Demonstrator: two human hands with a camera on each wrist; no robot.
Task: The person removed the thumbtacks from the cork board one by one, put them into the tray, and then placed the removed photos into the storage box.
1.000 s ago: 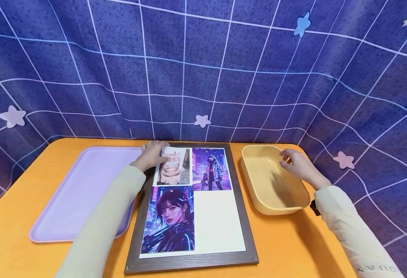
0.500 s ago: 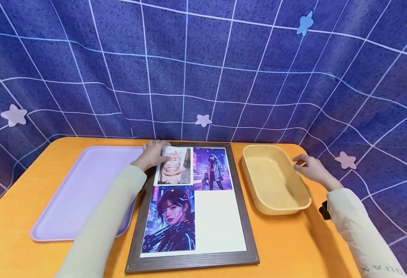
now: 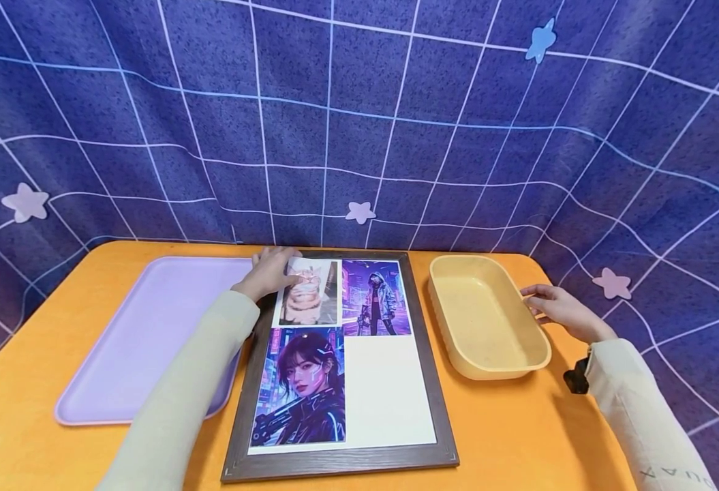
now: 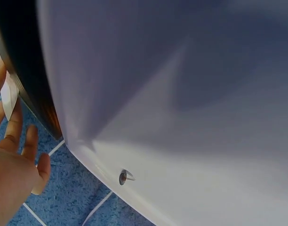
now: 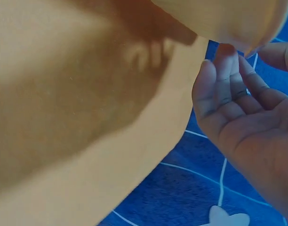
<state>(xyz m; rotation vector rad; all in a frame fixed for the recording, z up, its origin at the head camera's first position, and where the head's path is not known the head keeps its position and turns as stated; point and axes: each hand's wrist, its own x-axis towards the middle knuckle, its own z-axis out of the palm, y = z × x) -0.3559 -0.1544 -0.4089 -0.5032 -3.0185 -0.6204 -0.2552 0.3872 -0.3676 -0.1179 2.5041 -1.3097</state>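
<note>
My left hand [image 3: 268, 273] pinches the upper left of a cat photo [image 3: 307, 303], with the thumb over it; in the left wrist view a white paper corner [image 4: 9, 96] shows between thumb and fingers. The photo lies inside a dark picture frame [image 3: 341, 465] with white backing. Beside it is a print of a hooded figure [image 3: 374, 300]; below it, a print of a dark-haired character with a gun [image 3: 302, 382]. My right hand [image 3: 561, 312] is at the right rim of a yellow bin [image 3: 488, 373], fingers loosely bent against or close to its outer side; firm contact cannot be told.
A purple tray [image 3: 144, 341] lies left of the frame, partly under my left forearm. A metal thumbtack [image 4: 123, 177] sits in it near a corner. The orange table [image 3: 506, 436] backs onto a blue gridded curtain [image 3: 298, 150] with stars.
My right hand has moved from above the yellow bin rightward and down to its outer right side, and its shadow has left the bin. My left hand stays on the cat photo.
</note>
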